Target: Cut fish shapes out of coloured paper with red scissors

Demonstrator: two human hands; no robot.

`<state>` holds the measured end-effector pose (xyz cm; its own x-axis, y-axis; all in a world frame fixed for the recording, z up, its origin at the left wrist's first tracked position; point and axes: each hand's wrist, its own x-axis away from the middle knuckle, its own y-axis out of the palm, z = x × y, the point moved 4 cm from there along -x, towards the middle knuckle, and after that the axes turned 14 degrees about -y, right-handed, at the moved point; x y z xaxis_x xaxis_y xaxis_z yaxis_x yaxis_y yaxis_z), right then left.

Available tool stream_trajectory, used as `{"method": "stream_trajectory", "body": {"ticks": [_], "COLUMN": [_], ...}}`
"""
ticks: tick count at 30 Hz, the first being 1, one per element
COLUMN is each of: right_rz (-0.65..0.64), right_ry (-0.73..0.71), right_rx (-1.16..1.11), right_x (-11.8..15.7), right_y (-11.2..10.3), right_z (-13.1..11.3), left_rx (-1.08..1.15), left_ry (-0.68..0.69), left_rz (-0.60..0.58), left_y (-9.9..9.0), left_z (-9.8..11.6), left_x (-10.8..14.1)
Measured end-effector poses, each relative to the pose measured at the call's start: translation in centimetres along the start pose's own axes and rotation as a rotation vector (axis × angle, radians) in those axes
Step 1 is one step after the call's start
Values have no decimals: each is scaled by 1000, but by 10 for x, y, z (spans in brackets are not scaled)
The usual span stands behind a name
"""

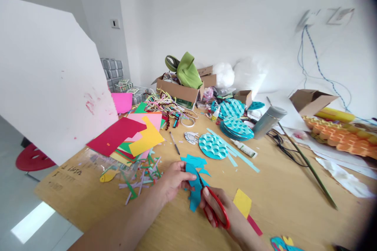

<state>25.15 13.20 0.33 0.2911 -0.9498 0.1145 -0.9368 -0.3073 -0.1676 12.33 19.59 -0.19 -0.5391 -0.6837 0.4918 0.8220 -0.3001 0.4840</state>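
My left hand (177,180) pinches a piece of blue paper (194,198) between thumb and fingers, low over the table. In my right hand (216,204) are red-handled scissors (221,211), with fingers through the loops. The dark blades meet the blue paper close to my left fingertips; how far apart they stand is hard to make out. More blue paper scraps (196,160) lie just beyond. Further off rest a round blue disc with a scale-like pattern (212,146) and a small fish drawing cut-out (191,137).
Coloured paper sheets (118,135) and thin paper strips (141,180) lie to the left. A pen (174,143), a glue bottle (244,148) and a grey tumbler (268,122) are beyond my hands. At right lies a long green stick (309,170). A white board (59,78) stands far left.
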Motion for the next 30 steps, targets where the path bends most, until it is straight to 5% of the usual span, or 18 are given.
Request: {"method": "stream_trajectory", "body": {"ticks": [30], "right_rz": [1], "right_ry": [32], "right_rx": [-15], "right_x": [-1], "right_y": [-1], "right_z": [13], "left_rx": [-13], "left_ry": [-13], "left_rz": [31], "left_y": [-1], "left_z": [-3], "left_x": [0]}}
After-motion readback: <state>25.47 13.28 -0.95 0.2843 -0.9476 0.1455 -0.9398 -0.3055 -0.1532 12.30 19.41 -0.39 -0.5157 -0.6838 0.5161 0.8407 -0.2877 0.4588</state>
